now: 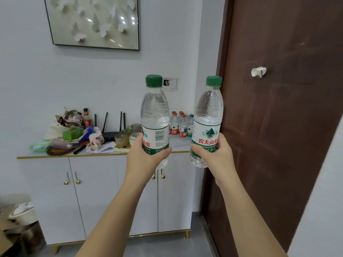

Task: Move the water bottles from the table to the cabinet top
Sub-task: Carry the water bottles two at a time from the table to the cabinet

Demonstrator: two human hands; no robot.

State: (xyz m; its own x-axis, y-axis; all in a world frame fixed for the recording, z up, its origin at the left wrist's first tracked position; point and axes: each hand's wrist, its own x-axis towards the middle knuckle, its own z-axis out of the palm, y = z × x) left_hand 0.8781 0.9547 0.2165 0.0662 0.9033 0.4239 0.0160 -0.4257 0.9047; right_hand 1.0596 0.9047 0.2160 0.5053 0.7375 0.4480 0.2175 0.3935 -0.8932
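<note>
My left hand (143, 155) grips the lower part of a clear green-capped water bottle (155, 115), held upright in the air. My right hand (215, 154) grips a second green-capped water bottle (208, 117), tilted slightly left. Both bottles hang in front of the white cabinet (92, 191). On the right end of the cabinet top (178, 143) stand several small water bottles (181, 126) with red and green caps, between my two held bottles in the view.
The left half of the cabinet top holds clutter: bags, a green box (72, 133), a sauce bottle (87, 118), a black router (109, 135), glass cups and stacked bowls (134, 139). A brown door (278, 108) stands right of the cabinet. A framed picture (92, 21) hangs above.
</note>
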